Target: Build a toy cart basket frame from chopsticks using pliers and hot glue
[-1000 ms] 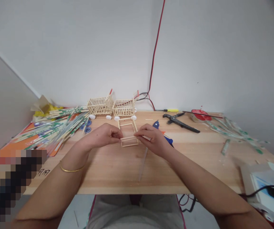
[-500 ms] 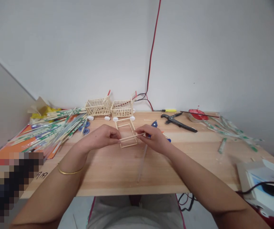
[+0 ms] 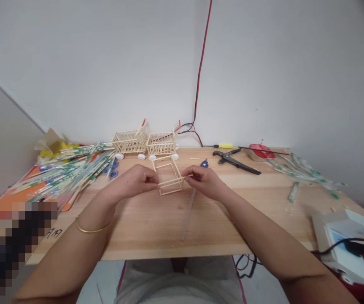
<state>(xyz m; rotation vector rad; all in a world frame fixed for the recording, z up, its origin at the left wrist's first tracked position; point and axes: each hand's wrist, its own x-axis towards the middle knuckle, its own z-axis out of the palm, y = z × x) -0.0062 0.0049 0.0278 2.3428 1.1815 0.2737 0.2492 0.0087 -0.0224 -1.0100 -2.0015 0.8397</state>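
Observation:
An open box frame (image 3: pixel 171 192) of thin wooden sticks stands on the table between my hands. My left hand (image 3: pixel 137 180) is closed in a pinch on the frame's near left corner. Between thumb and fingers, my right hand (image 3: pixel 203 182) pinches the right end of a thin wooden stick (image 3: pixel 186 176), which runs over the frame's near side. Whether that stick is fixed to the frame I cannot tell. Behind my right hand, a blue tool (image 3: pixel 204 163) like a glue gun is mostly hidden, and a clear rod (image 3: pixel 189 215) lies below it.
Two stick carts (image 3: pixel 129 141) with white wheels stand by the wall. Packaged sticks (image 3: pixel 71 169) and blue wheels (image 3: pixel 113 173) lie left. Black pliers (image 3: pixel 237 162), a yellow-handled tool (image 3: pixel 225 146), a red-topped container (image 3: pixel 260 152) and wrappers (image 3: pixel 311 174) are right; a white box (image 3: pixel 348 249) sits nearer.
My right hand has shifted slightly outward along the stick, toward its right end. My left hand keeps its pinch, and the frame stays almost where it was. The view has shifted a little.

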